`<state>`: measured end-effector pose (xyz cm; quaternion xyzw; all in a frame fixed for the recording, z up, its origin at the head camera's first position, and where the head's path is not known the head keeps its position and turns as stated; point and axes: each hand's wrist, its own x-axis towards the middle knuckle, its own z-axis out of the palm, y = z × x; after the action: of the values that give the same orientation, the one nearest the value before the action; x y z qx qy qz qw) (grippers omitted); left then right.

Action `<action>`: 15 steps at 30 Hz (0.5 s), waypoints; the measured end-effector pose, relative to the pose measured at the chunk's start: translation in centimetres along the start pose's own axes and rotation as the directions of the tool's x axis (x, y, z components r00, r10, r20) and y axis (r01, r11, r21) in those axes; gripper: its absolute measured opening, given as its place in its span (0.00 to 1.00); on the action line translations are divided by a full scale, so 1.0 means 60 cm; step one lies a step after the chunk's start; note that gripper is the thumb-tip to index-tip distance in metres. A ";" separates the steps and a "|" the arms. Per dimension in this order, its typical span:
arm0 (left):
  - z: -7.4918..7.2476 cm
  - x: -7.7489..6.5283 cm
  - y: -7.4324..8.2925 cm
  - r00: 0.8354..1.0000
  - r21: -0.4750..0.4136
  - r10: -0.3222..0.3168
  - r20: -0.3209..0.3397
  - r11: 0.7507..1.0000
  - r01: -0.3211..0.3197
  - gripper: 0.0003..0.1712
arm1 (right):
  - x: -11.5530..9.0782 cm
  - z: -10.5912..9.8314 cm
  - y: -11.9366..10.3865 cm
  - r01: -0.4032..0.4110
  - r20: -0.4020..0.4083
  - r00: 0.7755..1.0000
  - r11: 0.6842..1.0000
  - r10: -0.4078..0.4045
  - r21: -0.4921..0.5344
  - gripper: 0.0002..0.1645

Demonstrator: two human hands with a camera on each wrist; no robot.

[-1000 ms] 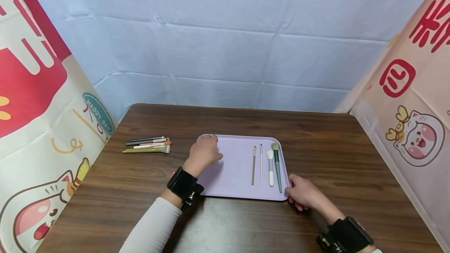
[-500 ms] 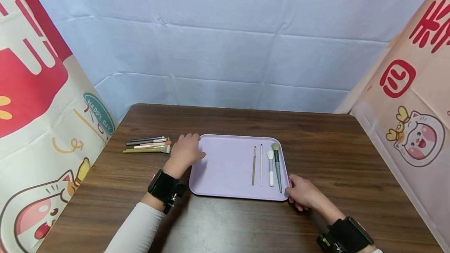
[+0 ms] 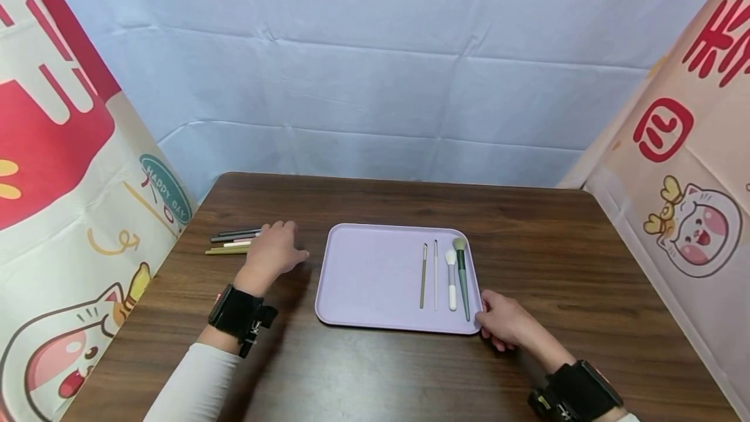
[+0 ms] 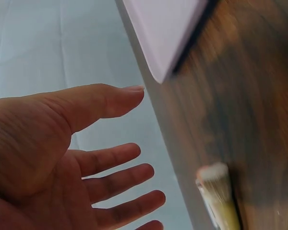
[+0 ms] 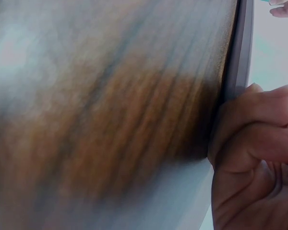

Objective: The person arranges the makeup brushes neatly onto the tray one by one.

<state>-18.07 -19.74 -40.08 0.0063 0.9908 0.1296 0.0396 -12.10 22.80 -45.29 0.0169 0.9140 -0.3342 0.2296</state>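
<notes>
My left hand point(image 3: 271, 254) hovers by a bundle of makeup brushes point(image 3: 231, 238) at the table's left, covering their bristle ends in the head view. Its fingers and thumb are spread, holding nothing. A pale-bristled brush point(image 4: 221, 194) with an olive handle shows below the fingers in the left wrist view. At the near right corner of a lilac tray point(image 3: 369, 279), my right hand point(image 3: 504, 321) grips the rim with curled fingers. On the tray's right side lie a thin olive brush point(image 3: 424, 277), a thin white brush point(image 3: 435, 275), a white-and-grey brush point(image 3: 451, 281) and a green brush point(image 3: 462, 279).
The dark wooden table point(image 3: 375, 376) extends in front of the tray and to its right. A pale blue cloth point(image 3: 375, 83) hangs behind it. Printed cloths stand at the left point(image 3: 88, 266) and right point(image 3: 674, 181).
My left hand has moved left, from over the tray's far left corner to beside the brush bundle. The right hand and the tray have stayed in place.
</notes>
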 end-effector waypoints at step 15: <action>0.001 -0.020 -0.079 0.998 0.000 -0.043 0.035 0.999 0.043 0.42 | 0.000 0.000 0.002 0.010 -0.003 1.000 1.000 -0.010 -0.002 0.04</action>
<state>-16.91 -24.33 -41.27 -0.0126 0.9898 0.1290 0.0597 -12.08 22.87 -45.37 0.0126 0.9148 -0.3342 0.2266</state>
